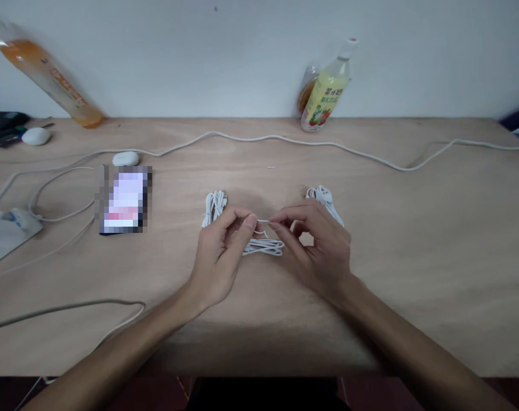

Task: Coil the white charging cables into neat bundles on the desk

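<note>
A thin white twist tie (262,221) is stretched between my two hands above the table. The thumb and forefinger of my left hand (218,248) pinch one end, and a loose curl hangs by those fingertips. My right hand (317,240) pinches the other end. Just below and behind the fingers lies a folded white cable bundle (265,246), its left part hidden by my left hand. Another coiled white cable (214,206) rests beyond my left hand. Beyond the right hand is a third white cable bundle (325,197), partly covered by it.
A phone (124,200) lies to the left, near a white earbud case (125,158). One long white cord (276,137) crosses the table's back. An orange drink bottle (53,83) and a yellow-labelled bottle (328,91) stand by the wall. A small white strip (271,167) lies mid-table.
</note>
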The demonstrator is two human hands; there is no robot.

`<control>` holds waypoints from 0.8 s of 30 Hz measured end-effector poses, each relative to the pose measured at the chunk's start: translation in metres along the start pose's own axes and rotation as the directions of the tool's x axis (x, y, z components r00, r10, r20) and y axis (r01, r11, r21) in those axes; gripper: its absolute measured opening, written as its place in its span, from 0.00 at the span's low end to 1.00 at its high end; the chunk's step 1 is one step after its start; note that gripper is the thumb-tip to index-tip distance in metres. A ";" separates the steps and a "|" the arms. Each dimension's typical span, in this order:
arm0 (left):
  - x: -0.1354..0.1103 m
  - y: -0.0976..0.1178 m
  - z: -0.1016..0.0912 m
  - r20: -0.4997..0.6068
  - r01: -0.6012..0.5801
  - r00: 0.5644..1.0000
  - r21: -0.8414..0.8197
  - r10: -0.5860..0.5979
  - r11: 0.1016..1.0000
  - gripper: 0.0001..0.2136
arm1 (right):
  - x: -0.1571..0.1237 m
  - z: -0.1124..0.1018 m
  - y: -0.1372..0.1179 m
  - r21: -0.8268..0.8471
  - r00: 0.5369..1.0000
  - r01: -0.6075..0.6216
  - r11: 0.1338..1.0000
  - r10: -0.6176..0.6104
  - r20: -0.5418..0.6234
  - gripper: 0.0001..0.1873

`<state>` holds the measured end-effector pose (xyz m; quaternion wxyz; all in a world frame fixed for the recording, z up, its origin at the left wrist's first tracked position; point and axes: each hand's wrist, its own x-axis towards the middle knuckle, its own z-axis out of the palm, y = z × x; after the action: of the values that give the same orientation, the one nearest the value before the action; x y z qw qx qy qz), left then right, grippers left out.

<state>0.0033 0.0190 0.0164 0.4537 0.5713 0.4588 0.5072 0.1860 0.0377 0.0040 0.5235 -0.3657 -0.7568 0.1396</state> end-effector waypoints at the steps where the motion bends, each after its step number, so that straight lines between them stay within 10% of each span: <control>1: 0.000 0.000 0.000 -0.005 -0.002 1.000 -0.002 0.002 1.000 0.09 | 0.000 0.000 0.000 0.001 1.000 0.000 1.000 0.000 0.002 0.07; 19: 0.005 0.002 0.002 -0.070 0.009 0.997 -0.026 -0.011 1.000 0.07 | -0.004 0.001 -0.003 0.052 0.996 -0.086 0.995 0.087 -0.022 0.09; 24: 0.005 0.004 0.001 -0.108 0.017 0.994 -0.022 -0.019 1.000 0.07 | -0.003 0.000 -0.003 -0.072 0.994 0.108 0.992 -0.108 0.005 0.08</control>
<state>0.0053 0.0233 0.0214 0.4387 0.5340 0.4825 0.5381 0.1853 0.0331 0.0037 0.5163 -0.3428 -0.7803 0.0839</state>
